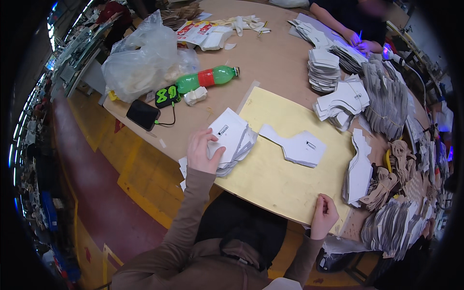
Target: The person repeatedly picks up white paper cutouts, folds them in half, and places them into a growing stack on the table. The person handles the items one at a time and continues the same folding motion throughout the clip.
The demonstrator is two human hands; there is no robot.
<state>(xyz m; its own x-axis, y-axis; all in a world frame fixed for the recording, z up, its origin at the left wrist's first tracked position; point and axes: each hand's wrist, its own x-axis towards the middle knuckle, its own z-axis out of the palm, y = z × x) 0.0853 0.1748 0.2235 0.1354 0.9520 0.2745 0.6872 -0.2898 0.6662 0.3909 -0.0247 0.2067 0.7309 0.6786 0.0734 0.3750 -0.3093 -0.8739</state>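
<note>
Far left of table: a black phone (143, 114) lies near the edge, a cable running from it towards a small black gadget (167, 95) with green figures.
Behind that: a crumpled clear plastic bag (145, 58) and a green bottle (207, 78) lying on its side, red band around its middle.
Left hand (202, 152): it rests flat on a stack of white cut pieces (232, 137) at the near edge of the table. Fingers spread fairly wide on the top piece, thumb out to the side; the stack lies under the fingers and fans out to their right.
Centre: a yellow board (285, 179) covers the table in front of the person. One single white cut piece (297, 145) lies on it, apart from both hands, between the stack and the piles further right.
Right hand (324, 215): at the near edge of the yellow board, fingers curled in loosely; I cannot tell whether they pinch anything.
Right side: piles of white and grey cut pieces (382, 101) crowd the table.
Far end: another person's hands (360, 42) work at more stacks.
</note>
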